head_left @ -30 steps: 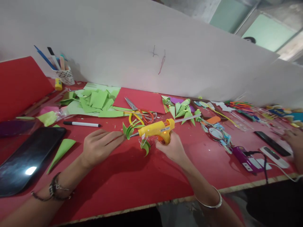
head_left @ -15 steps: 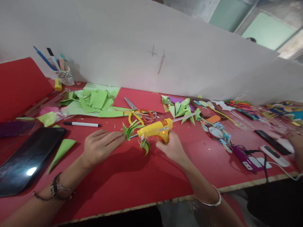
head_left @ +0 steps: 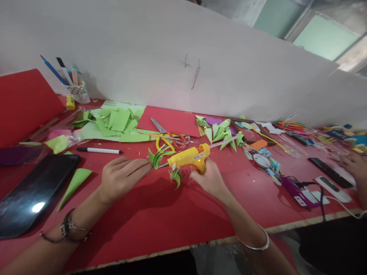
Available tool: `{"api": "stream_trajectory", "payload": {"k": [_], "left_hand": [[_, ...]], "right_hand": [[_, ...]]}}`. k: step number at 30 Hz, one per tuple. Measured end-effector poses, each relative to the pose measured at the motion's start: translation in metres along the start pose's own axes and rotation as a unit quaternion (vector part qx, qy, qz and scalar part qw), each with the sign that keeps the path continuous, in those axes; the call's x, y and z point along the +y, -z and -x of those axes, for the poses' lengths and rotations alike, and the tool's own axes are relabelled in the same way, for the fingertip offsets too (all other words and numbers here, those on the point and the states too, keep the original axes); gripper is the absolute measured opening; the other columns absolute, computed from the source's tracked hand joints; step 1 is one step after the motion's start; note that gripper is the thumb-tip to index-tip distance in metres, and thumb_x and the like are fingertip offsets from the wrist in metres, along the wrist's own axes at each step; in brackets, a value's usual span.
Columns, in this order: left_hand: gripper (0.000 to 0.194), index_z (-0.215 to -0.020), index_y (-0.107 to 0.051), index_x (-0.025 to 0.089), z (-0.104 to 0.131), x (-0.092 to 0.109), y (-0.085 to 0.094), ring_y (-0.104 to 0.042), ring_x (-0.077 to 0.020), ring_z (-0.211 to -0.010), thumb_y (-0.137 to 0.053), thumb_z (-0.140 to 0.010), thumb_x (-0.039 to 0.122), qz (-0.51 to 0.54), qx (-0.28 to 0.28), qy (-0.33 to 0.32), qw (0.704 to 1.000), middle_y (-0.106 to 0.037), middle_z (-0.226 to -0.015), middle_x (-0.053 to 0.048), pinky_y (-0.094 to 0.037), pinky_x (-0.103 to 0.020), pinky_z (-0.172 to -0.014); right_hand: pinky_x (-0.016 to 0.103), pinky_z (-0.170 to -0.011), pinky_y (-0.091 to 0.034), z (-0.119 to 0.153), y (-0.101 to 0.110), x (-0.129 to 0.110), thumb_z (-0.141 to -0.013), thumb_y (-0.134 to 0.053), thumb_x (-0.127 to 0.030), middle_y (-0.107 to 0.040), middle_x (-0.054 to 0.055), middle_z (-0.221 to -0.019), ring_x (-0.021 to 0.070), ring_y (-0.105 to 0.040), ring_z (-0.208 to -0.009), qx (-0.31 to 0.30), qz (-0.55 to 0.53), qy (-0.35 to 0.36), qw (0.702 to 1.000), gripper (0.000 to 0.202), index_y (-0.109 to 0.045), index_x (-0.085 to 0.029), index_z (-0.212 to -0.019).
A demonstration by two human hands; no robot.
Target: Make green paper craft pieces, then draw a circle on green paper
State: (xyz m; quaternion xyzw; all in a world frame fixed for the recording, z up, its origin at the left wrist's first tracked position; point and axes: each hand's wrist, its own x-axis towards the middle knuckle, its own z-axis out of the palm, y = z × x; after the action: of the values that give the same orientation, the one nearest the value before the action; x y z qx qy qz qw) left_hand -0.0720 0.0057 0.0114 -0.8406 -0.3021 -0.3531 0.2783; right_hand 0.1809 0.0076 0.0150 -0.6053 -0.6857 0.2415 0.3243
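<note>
A yellow hot glue gun (head_left: 187, 157) is gripped by its handle in my right hand (head_left: 210, 179), its nozzle pointing left and a clear glue stick (head_left: 223, 141) sticking out of its back. My left hand (head_left: 123, 176) pinches a small bundle of curved green paper strips (head_left: 157, 156) at the fingertips. The nozzle's tip is at or very near the bundle; whether they touch I cannot tell. Below the gun lies another curled green paper piece (head_left: 176, 178). A green paper cone (head_left: 75, 184) rests left of my left wrist, beside a black phone (head_left: 37, 194).
Behind my hands are scissors (head_left: 158, 125), green paper pieces (head_left: 114, 122), a marker (head_left: 99, 150) and several green paper cones (head_left: 220, 131). A pen cup (head_left: 78, 93) stands back left. At right lie a purple power strip (head_left: 298, 192) with cables and another person's hand (head_left: 354, 166).
The glue gun's nozzle has shifted very slightly to the right and down. My left hand has barely moved. At the far right, the other person's hand has shifted a little.
</note>
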Motion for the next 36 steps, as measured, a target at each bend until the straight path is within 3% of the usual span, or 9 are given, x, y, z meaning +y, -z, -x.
{"api": "stream_trajectory", "payload": {"k": [7, 28, 36], "left_hand": [[0.008, -0.078, -0.058, 0.021, -0.0017, 0.0009, 0.0004, -0.056, -0.0087, -0.054, -0.060, -0.073, 0.015, -0.006, 0.006, -0.006, 1.000, -0.067, -0.074, 0.003, -0.043, -0.023, -0.053], [0.007, -0.077, -0.058, 0.020, -0.0042, 0.0021, 0.0039, -0.058, -0.0094, -0.055, -0.060, -0.073, 0.015, 0.013, 0.016, -0.020, 1.000, -0.068, -0.074, 0.002, -0.044, -0.024, -0.053], [0.006, -0.078, -0.057, 0.021, -0.0045, 0.0023, 0.0024, -0.058, -0.0085, -0.054, -0.060, -0.074, 0.018, 0.007, 0.033, 0.014, 0.999, -0.067, -0.070, 0.003, -0.045, -0.023, -0.054]], "right_hand": [[0.022, -0.053, -0.039, 0.0008, -0.0011, 0.0002, -0.062, -0.050, -0.020, -0.058, 0.002, -0.068, 0.0132, -0.051, -0.060, -0.003, -0.028, 0.003, 1.000, 0.018, -0.053, -0.013, -0.078], [0.023, -0.057, -0.040, 0.0002, 0.0005, 0.0013, -0.066, -0.046, -0.018, -0.058, 0.002, -0.069, 0.0145, -0.053, -0.064, -0.014, -0.024, 0.012, 1.000, 0.018, -0.054, -0.013, -0.082], [0.024, -0.057, -0.040, -0.0012, -0.0012, 0.0030, -0.066, -0.049, -0.021, -0.059, 0.003, -0.072, 0.0153, -0.053, -0.064, 0.009, -0.018, -0.002, 1.000, 0.018, -0.052, -0.014, -0.082]]}}
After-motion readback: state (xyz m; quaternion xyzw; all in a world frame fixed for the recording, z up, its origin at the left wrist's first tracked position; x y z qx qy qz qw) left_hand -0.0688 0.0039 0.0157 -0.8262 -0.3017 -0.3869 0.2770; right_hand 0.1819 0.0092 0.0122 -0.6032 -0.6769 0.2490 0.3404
